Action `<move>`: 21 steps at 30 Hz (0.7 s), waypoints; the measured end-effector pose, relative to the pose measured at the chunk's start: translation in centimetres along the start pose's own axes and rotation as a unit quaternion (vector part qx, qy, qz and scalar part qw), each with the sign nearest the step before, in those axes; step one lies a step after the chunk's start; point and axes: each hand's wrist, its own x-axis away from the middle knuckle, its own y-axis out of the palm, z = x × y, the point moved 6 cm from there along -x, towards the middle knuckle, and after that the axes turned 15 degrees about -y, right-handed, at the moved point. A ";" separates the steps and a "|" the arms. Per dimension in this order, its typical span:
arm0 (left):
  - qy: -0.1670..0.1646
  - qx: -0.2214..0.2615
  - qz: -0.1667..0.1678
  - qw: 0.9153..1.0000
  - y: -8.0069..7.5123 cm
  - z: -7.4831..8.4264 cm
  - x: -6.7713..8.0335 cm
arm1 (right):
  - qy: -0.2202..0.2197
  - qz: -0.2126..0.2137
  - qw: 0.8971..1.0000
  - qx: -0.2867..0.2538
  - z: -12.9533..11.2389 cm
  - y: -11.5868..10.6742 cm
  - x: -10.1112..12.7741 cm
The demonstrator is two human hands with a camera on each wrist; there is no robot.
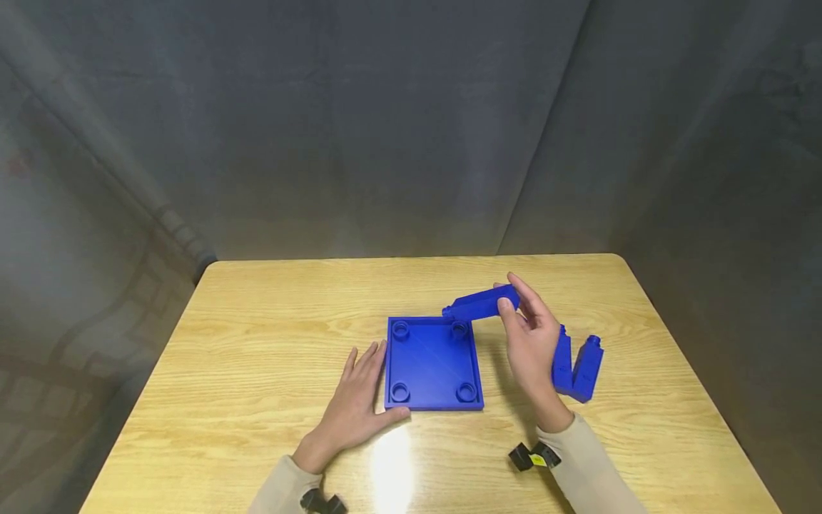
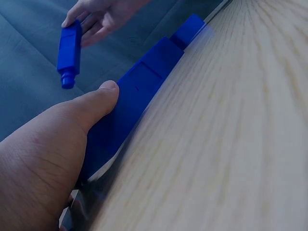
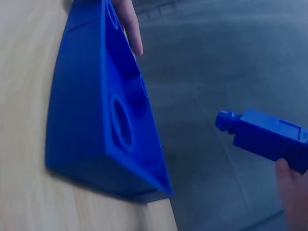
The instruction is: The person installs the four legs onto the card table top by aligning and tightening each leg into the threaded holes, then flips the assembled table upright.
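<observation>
my left hand (image 1: 357, 407) lies flat with fingers straight against the left edge of the blue square base plate (image 1: 433, 364) on the wooden table (image 1: 257, 343). my right hand (image 1: 531, 341) pinches a blue peg (image 1: 480, 303) above the plate's far right socket. two more blue pegs (image 1: 576, 365) lie just right.

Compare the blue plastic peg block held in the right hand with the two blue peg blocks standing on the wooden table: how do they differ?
The held blue peg block is lifted above the table, lying nearly level in the right hand, its peg aimed at the blue square base plate. The two standing blue peg blocks rest on the wooden table, roughly upright, pegs up, touched by no hand. All three match in colour and shape.
</observation>
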 end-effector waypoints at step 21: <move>0.014 0.000 0.000 1.000 0.0 -0.1 0.0 | 0.091 -0.122 0.988 -0.024 2.4 7.5 0.0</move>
